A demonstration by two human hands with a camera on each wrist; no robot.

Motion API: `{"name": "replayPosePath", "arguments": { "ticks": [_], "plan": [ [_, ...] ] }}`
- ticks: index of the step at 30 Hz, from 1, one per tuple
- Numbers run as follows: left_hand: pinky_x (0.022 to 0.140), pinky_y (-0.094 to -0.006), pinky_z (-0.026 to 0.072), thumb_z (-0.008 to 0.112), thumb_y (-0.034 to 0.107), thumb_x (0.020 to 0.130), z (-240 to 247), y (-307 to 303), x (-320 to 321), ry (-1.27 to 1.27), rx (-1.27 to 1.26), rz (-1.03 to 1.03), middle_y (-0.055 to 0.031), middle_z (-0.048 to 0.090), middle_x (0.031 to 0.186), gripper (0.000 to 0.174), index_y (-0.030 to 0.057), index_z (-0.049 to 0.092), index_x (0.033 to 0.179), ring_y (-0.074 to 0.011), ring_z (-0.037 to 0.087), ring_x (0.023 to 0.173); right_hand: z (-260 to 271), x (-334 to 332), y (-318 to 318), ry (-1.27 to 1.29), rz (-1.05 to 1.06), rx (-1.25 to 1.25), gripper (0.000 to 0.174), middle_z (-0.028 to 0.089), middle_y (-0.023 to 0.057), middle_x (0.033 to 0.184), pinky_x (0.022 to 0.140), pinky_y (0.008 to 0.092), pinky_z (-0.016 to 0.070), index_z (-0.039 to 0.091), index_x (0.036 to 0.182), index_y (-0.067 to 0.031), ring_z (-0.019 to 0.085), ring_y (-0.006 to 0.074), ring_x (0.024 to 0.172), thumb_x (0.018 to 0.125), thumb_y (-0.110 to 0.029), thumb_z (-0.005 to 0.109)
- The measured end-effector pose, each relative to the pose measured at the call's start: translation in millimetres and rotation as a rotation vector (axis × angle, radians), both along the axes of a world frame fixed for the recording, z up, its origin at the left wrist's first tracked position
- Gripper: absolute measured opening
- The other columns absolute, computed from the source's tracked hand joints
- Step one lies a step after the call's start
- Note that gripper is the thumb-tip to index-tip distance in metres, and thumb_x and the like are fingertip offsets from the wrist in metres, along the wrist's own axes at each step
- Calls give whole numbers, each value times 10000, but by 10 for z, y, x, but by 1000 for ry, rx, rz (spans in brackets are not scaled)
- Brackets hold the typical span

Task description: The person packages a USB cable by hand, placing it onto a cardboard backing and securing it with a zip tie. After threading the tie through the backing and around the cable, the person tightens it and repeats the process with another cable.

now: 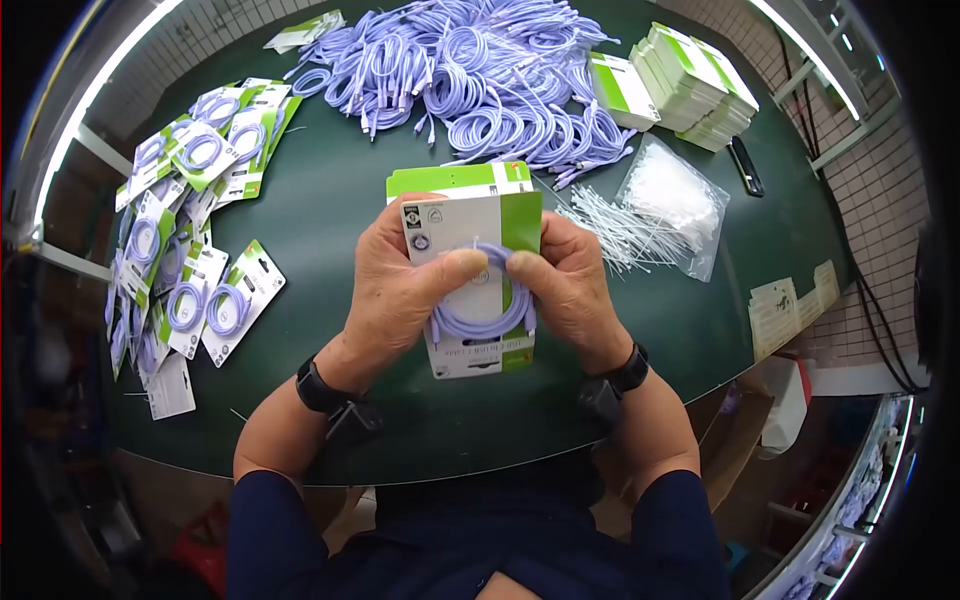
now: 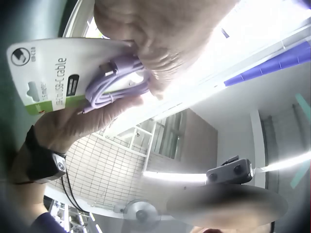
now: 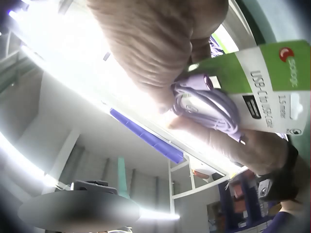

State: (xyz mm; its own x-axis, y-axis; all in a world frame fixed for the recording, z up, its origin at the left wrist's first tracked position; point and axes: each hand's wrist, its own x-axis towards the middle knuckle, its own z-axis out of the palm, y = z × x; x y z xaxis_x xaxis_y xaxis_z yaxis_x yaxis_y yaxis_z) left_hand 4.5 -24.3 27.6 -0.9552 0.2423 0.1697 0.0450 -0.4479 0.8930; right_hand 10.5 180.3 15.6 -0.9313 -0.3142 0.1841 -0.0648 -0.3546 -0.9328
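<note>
In the head view a white-and-green cable card (image 1: 462,218) is held upright over the table, with a coiled lilac USB-C cable (image 1: 482,326) against its face. My left hand (image 1: 398,285) grips the card's left edge, its thumb pressing the top of the coil. On the opposite edge, my right hand (image 1: 572,278) pinches card and coil, thumb on the cable. Behind this card another green-topped card (image 1: 450,181) shows. Both wrist views show the coil close up, the cable (image 2: 104,90) lying flat on the printed card (image 3: 252,80) between the two thumbs.
A large heap of lilac cables (image 1: 470,70) covers the table's far side. Finished-looking carded cables (image 1: 185,240) pile up at left. Stacked cards (image 1: 690,85) stand at far right, near a black tool (image 1: 745,166). White ties (image 1: 625,230) lie beside a plastic bag (image 1: 675,195).
</note>
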Motion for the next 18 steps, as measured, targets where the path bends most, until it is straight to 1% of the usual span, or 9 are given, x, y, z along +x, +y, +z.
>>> {"name": "replayPosePath", "arguments": {
  "ticks": [1,4,5,8,9,12,13,16,18],
  "plan": [
    [900,-319,600,828,58,896,21,19,14,-11,1,-6,-96,720,1137,413,2,593,1231,-143,705,1016,-7,10,-3,-11,-6,1,288,741,99,1136,893,289,570,650,1254,37,688,113,982,1008,-106,696],
    [911,-309,591,778,74,942,138,108,42,91,-104,50,-98,716,1172,397,-23,586,1276,-145,704,1018,19,-12,10,29,-199,8,345,741,95,1135,913,296,570,631,1274,38,690,113,984,1003,-151,730],
    [911,-309,591,778,74,942,131,115,53,88,-96,44,-98,716,1172,397,-23,586,1276,-145,704,1018,32,-16,21,26,-206,16,345,741,95,1135,913,296,570,631,1274,38,690,113,984,1003,-151,730],
    [910,-302,586,724,75,981,101,60,95,62,-255,-55,-106,720,1175,374,-45,578,1305,-141,705,1015,65,-18,27,13,-243,-49,423,737,100,1150,936,304,568,608,1316,40,694,120,999,995,-192,757],
    [910,-302,586,724,75,981,97,68,102,61,-254,-55,-106,720,1175,374,-45,578,1305,-141,705,1015,74,-8,24,12,-244,-48,423,737,100,1150,936,304,568,608,1316,40,694,120,999,995,-192,757],
    [905,-300,586,688,89,1006,109,59,99,32,-213,19,-108,724,1174,368,-51,576,1328,-131,702,1012,103,16,-29,30,-135,-95,323,744,105,1122,881,291,595,648,1241,41,706,120,984,996,-143,751],
    [905,-300,586,688,89,1006,120,51,88,36,-219,27,-108,724,1174,368,-51,576,1328,-131,702,1012,131,28,-42,34,-127,-101,323,744,105,1122,881,291,595,648,1241,41,706,120,984,996,-143,751],
    [899,-301,588,665,82,1017,133,26,32,25,-205,84,-109,728,1162,346,-53,580,1324,-131,703,1005,218,61,-19,24,4,111,451,728,123,1193,954,314,570,622,1317,50,701,142,1029,977,-206,772],
    [901,-301,587,660,82,1019,108,-13,7,2,-168,51,-111,729,1165,344,-55,579,1325,-130,704,1004,192,34,-2,-12,45,73,454,728,124,1193,952,316,570,626,1312,50,700,144,1030,973,-210,777]
  ]
}}
